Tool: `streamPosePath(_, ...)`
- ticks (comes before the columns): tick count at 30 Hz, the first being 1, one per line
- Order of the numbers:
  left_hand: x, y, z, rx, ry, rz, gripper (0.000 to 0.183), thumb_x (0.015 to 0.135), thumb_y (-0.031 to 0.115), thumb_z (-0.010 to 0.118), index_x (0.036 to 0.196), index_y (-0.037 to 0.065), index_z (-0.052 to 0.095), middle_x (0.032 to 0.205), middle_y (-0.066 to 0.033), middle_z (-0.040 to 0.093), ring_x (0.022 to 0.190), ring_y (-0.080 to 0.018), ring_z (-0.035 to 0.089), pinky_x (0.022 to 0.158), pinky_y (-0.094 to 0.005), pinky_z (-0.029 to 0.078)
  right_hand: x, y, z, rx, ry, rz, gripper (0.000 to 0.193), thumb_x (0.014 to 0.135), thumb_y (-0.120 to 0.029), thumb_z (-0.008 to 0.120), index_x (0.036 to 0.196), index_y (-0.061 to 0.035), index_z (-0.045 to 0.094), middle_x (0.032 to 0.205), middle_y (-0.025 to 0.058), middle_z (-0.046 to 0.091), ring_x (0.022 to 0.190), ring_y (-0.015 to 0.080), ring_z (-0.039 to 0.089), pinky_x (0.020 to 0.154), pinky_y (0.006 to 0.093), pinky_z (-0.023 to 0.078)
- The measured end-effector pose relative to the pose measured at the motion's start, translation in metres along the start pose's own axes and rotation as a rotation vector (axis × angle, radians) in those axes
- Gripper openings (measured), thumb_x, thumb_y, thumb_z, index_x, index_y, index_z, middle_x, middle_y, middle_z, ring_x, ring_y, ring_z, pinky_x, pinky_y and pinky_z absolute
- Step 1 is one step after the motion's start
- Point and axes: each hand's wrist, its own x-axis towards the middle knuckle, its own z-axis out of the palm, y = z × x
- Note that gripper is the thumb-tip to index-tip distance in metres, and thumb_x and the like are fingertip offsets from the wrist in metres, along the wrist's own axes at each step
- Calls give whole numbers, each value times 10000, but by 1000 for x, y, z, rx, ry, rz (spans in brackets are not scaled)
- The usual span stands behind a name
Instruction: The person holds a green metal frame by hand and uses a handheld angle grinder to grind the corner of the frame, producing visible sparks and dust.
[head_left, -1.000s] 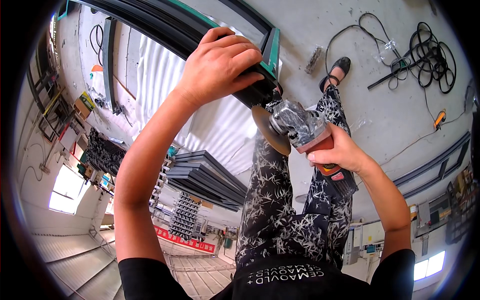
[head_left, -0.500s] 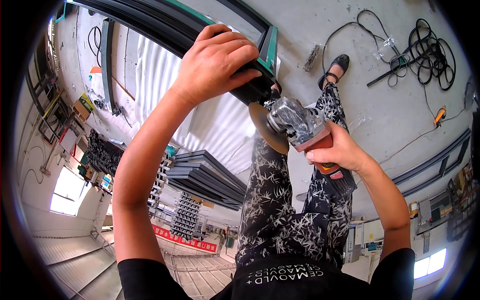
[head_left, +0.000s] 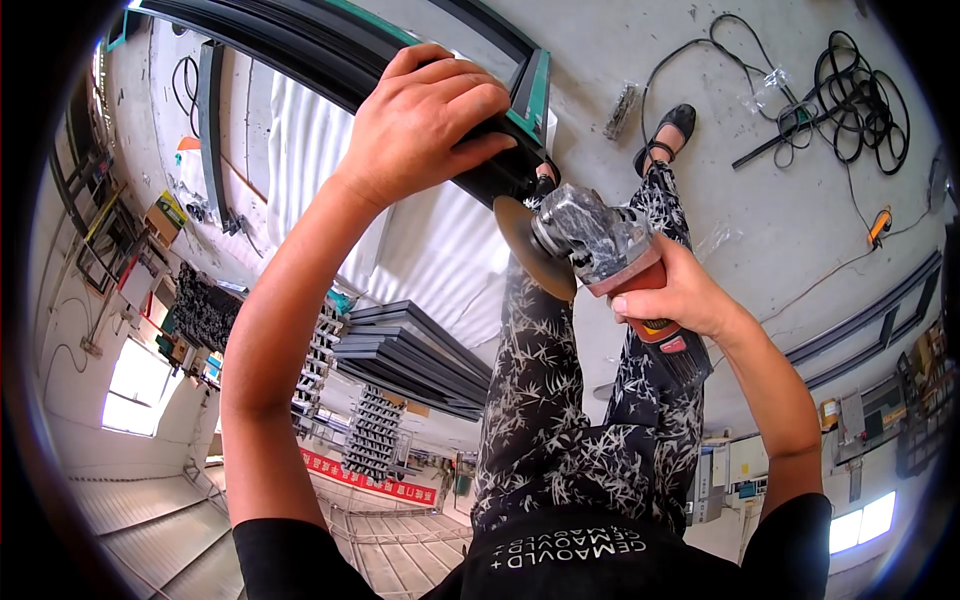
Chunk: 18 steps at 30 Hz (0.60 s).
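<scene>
A dark metal frame (head_left: 290, 58) with green strips along its edges slants across the upper left. My left hand (head_left: 430, 125) is wrapped over the near end of its bar, fingers on top and thumb along the side. In my right hand (head_left: 680, 290) is an angle grinder (head_left: 598, 240), dusty grey at the head with a red body, gripped around the body. The grinder's round brown disc (head_left: 530, 255) has its upper edge right by the frame's corner; whether it touches the metal I cannot tell.
White corrugated sheeting (head_left: 300, 170) lies under the frame. Stacked dark profiles (head_left: 410, 355) are on the left side. At the upper right a tangled black cable (head_left: 865, 110) lies on the grey floor. A plastic-wrapped bundle (head_left: 621, 110) sits near my foot (head_left: 670, 130).
The frame, my left hand and the grinder's disc have shifted very slightly left in the picture. Both grips are the same.
</scene>
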Motion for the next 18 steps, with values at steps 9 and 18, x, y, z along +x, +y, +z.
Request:
streamPosePath(9, -3, 0, 0, 10, 0, 1, 260, 776, 271, 770, 919, 159, 584, 1071, 19, 699, 1068, -183, 628, 1024, -379, 389, 0, -4, 4, -45, -6, -62, 610, 713, -209, 785, 1219, 17, 533, 1085, 64, 627, 981, 134, 583, 911, 289, 461)
streamPosePath(18, -5, 0, 2, 10, -6, 4, 263, 783, 276, 766, 927, 157, 580, 1084, 15, 695, 1071, -189, 627, 1025, -384, 388, 2, -5, 5, -44, -11, -88, 584, 714, -194, 789, 1202, 16, 546, 1070, 58, 631, 966, 129, 585, 899, 287, 464)
